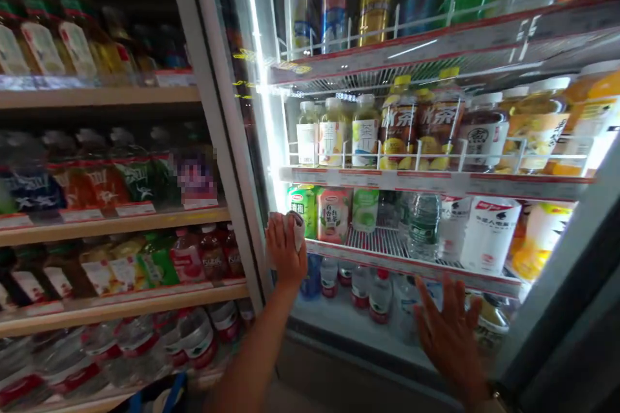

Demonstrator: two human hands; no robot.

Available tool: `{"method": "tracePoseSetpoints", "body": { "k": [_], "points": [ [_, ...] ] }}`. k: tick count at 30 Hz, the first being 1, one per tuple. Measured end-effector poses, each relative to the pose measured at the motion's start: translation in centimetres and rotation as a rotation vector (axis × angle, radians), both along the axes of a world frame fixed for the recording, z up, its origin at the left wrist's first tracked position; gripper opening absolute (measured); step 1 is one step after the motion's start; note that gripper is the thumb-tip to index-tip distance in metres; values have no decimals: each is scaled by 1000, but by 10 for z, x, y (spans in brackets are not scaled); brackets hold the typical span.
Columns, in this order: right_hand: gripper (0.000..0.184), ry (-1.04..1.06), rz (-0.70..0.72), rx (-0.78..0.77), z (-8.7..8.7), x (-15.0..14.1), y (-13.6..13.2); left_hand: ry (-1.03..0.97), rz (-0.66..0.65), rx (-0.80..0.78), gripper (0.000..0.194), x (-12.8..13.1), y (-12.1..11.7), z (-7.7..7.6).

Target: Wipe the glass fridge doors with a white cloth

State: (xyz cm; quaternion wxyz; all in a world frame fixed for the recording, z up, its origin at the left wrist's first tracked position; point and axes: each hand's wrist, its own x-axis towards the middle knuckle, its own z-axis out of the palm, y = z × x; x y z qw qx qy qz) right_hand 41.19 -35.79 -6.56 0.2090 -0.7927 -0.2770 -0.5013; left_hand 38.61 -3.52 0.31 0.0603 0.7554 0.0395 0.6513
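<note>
My left hand (pixel 285 251) presses a small whitish cloth (pixel 299 230) against the left side of the drinks fridge's glass front (pixel 382 246), its fingers bent over the cloth. Behind it, green and pink drinks (pixel 332 216) stand on a wire shelf. At the lower right my right hand (pixel 448 329) is raised with its fingers spread and nothing in it. It appears to be at or close to the glass; whether it touches is unclear. Clear water bottles (pixel 380 295) show behind the glass between my two hands.
To the left, an open wooden shelf unit (pixel 111 231) holds rows of bottles. The grey fridge frame (pixel 223 142) divides it from the fridge. More bottles (pixel 400 119) and cans (pixel 334 10) fill the upper fridge shelves. A dark bag-like item with blue straps (pixel 177 393) sits at the bottom.
</note>
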Motion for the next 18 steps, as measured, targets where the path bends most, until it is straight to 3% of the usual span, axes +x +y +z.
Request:
{"method": "tracePoseSetpoints", "body": {
  "k": [2,5,8,10,12,14,18],
  "points": [
    [65,-5,32,-77,20,-10,16,-4,-7,36,61,-2,4,-15],
    [69,-137,106,-253,71,-18,57,-12,-27,56,61,-5,5,-21],
    [69,-250,182,-394,127,-13,108,28,-73,7,59,-12,3,-7],
    [68,-302,197,-446,153,-5,135,53,-110,-60,58,-16,3,8],
    [69,-326,187,-472,165,3,151,47,-122,-138,57,-19,7,17],
    [69,-340,169,-483,166,8,157,18,-86,-197,57,-18,9,16],
    [69,-381,141,-453,158,9,156,6,20,-172,63,-11,-3,-16]
  ]
}}
